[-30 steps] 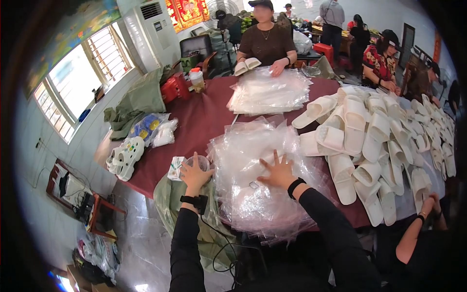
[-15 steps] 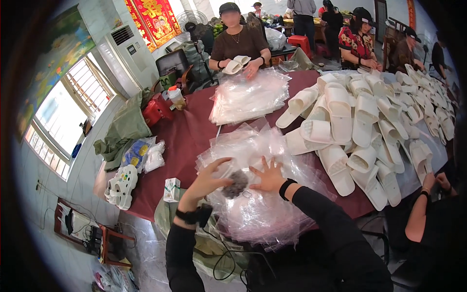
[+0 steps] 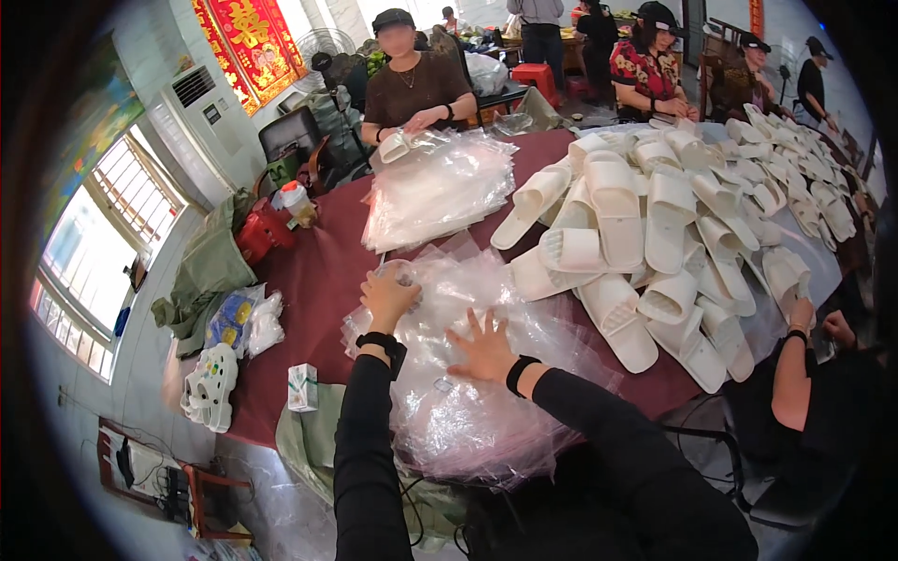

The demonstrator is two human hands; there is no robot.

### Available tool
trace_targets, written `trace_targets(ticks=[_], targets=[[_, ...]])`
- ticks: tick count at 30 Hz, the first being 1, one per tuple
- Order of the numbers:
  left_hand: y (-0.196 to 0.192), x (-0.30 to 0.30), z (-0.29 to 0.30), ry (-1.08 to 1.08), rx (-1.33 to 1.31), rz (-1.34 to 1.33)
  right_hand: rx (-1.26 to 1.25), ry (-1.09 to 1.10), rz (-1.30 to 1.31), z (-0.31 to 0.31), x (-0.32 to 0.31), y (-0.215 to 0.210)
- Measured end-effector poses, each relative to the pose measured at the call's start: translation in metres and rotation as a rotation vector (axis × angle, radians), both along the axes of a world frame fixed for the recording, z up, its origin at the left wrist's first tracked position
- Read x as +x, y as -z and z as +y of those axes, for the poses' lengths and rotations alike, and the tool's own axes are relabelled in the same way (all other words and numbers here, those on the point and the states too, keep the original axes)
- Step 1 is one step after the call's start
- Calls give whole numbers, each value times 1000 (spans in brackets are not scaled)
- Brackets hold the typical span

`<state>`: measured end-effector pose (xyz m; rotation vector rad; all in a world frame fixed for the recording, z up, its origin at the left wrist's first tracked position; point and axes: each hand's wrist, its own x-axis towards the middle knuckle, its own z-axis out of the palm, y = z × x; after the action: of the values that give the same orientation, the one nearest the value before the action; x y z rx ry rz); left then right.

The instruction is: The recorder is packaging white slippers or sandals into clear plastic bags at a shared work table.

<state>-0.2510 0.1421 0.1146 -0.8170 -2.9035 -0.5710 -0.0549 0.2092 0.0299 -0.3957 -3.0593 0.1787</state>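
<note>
A broad pile of clear plastic bags [image 3: 458, 421] lies in front of me on the dark red table. My right hand [image 3: 486, 348] rests on its middle, fingers spread and nothing in them. Farther up, my left hand [image 3: 390, 297] is at the pile's far left edge. Its fingers curl over a small greyish, partly see-through bit that I cannot make out. Right of the bags rises a big heap of white slippers [image 3: 617, 220]; neither hand touches it.
Across the table a person [image 3: 416, 89] handles a white slipper [image 3: 395, 147] beside another bag stack [image 3: 440, 187]. A small white box [image 3: 302, 388], a patterned white clog [image 3: 208, 388] and a lidded jar [image 3: 299, 204] stand left. At right, a co-worker's hand [image 3: 798, 315] touches a slipper.
My left hand has moved away from me to the bags' far edge. The dark grey fuzzy thing between my hands is out of sight. The person opposite has lowered the slippers toward their bag stack.
</note>
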Motion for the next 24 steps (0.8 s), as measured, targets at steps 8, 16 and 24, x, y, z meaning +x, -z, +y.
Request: trace_targets(ticks=[8, 16, 24], targets=[[20, -31, 10, -47, -48, 16, 12, 23, -21, 0, -2, -5], [15, -16, -8, 90, -54, 354, -106, 26, -79, -6, -3, -17], [-8, 207, -118, 685, -581, -89, -97, 5, 132, 52, 41, -13]])
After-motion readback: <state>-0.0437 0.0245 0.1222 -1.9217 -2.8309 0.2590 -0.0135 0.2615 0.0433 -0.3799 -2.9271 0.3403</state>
